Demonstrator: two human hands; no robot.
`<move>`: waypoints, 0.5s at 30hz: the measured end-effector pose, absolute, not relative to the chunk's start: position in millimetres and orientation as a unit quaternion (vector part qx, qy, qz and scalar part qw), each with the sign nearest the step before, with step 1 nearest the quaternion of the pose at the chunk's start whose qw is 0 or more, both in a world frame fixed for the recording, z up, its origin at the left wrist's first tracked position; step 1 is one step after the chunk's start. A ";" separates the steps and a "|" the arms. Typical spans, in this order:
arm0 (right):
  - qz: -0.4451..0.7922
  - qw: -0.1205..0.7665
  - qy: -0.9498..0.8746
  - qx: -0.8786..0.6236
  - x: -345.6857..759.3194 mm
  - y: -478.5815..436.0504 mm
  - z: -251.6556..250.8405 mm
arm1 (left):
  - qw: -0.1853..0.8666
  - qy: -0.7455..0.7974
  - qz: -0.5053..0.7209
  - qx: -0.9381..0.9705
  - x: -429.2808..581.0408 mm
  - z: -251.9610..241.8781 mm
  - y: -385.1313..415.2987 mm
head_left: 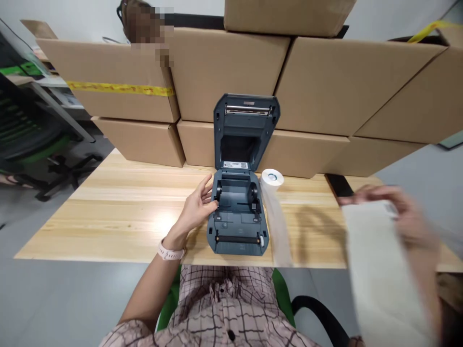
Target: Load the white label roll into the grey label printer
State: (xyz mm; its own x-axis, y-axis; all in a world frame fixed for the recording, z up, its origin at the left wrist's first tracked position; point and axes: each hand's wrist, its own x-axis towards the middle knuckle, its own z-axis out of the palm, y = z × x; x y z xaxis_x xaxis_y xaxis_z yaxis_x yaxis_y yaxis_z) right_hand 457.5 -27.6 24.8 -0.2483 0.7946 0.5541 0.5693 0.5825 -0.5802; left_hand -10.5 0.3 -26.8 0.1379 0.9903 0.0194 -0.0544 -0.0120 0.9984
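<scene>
Left fingers (pixel 203 184) touching blue-grey printer (pixel 237 202), lid (pixel 238 129) raised

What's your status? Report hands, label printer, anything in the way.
Left hand touching label printer at its left side. Right hand, blurred, holding white paper strip. Lid up. Paper roll close on printer's right, not blocking it.

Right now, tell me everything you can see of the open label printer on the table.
The label printer is dark blue-grey and looks plastic. Its lid stands raised at the back, showing a shiny metal bar. A white sticker sits near the hinge. The base rests on the wooden table, with two round holders facing each other and no roll between them. A dark roller with a white right end crosses the front. The left hand touches its left side.
</scene>
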 end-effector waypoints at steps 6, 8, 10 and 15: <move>0.406 0.409 -0.668 -0.471 380.9 8.9 -42.2 | 0.532 0.459 0.475 0.530 -10.9 -25.2 -1.9; 0.443 0.390 -0.647 -0.483 367.0 17.5 -56.2 | 0.528 0.463 0.473 0.532 -11.7 -25.1 -2.1; 0.458 0.373 -0.647 -0.483 364.7 23.3 -60.0 | 0.525 0.468 0.470 0.533 -11.9 -24.5 -2.3; 0.532 0.317 -0.649 -0.441 390.7 40.7 -38.9 | 0.524 0.475 0.461 0.536 -9.7 -20.3 -3.9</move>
State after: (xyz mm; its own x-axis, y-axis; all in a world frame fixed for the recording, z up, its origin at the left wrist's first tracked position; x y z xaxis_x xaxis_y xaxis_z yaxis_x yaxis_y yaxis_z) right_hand 390.7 40.7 -38.9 -0.4101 0.9102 -0.0584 0.2360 0.0441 -0.9707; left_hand -9.7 -3.9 -20.3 0.1234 0.9923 -0.0031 0.0265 -0.0002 0.9996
